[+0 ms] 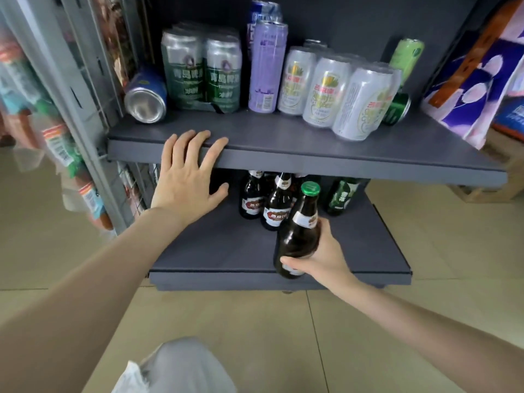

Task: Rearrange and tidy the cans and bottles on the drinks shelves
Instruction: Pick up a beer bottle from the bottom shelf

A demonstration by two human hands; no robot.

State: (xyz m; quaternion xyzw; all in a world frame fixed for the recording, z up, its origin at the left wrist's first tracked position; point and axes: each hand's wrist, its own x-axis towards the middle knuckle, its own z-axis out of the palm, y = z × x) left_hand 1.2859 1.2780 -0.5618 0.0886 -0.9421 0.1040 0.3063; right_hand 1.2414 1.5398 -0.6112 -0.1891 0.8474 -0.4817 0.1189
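Left hand (189, 177): fingers spread flat on upper shelf (283, 137) edge.
Right hand (323, 256): fingers wrapped round brown bottle (297, 236), green cap.
Green cans (201, 72): "青岛啤酒".

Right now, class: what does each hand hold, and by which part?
The right hand grips a brown bottle by its lower body. The left hand holds nothing, resting on the upper shelf edge.
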